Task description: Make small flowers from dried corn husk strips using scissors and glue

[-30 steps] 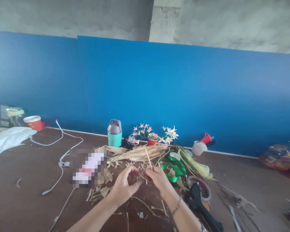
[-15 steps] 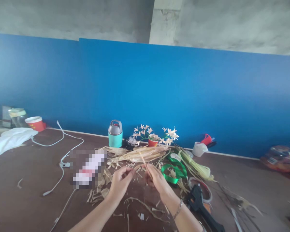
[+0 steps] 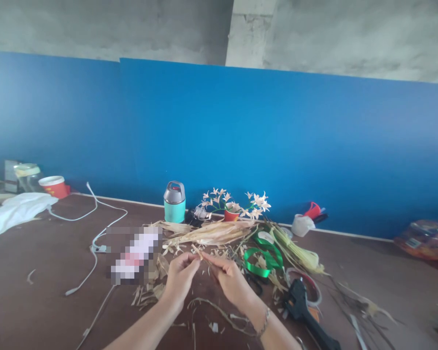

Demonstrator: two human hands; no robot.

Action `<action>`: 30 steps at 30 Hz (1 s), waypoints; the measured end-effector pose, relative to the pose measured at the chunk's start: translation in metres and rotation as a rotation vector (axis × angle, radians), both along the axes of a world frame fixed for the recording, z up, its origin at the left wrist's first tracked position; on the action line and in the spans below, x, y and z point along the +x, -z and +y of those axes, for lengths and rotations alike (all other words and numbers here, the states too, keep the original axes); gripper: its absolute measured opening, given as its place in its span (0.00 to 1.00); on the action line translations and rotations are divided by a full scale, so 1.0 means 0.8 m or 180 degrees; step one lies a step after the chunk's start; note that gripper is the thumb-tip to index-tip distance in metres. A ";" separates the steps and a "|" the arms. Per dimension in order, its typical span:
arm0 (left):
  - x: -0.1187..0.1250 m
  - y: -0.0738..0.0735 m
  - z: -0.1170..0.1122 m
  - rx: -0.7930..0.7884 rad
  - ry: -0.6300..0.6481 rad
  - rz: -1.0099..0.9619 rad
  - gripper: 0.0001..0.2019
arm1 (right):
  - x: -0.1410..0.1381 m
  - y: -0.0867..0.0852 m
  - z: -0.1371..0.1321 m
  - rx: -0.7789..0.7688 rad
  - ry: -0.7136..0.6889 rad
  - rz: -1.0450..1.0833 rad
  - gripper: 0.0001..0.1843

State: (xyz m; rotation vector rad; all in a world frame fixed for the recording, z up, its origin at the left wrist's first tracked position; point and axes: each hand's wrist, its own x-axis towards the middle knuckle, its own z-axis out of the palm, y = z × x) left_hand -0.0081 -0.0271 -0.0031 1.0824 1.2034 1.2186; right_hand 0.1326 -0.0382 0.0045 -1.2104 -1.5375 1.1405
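Note:
My left hand [image 3: 179,277] and my right hand [image 3: 229,279] meet over a brown table [image 3: 40,301]. Both pinch a thin pale strip of dried husk [image 3: 200,254] between their fingertips, just above the table. The strip runs nearly level from one hand to the other. A heap of dried husks [image 3: 208,233] lies right behind the hands. Small husk scraps [image 3: 149,290] are scattered under and around my wrists.
Green ribbon [image 3: 263,257], a black glue gun [image 3: 306,316], a bundle of pale green strips [image 3: 295,250] lie right. A teal flask [image 3: 174,201] and paper flowers in a red pot [image 3: 231,206] stand by the blue wall. White cables [image 3: 95,238], white cloth [image 3: 14,209] and a red cup [image 3: 53,186] lie left.
The strip stood nearly upright in my right hand; now it lies almost level between both hands. My right hand has shifted slightly left and my left hand has closed on the strip.

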 end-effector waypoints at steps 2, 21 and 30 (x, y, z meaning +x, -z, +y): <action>0.002 0.001 -0.001 0.0046 -0.0069 0.0159 0.11 | 0.000 0.004 -0.003 0.0410 0.0023 -0.0268 0.25; 0.002 -0.001 0.000 0.0028 0.0084 -0.0142 0.11 | 0.007 -0.015 -0.007 -0.1481 -0.0109 0.0708 0.26; 0.003 0.002 0.000 -0.0069 -0.0102 -0.0047 0.10 | 0.001 -0.002 -0.009 0.0699 -0.0264 -0.0656 0.32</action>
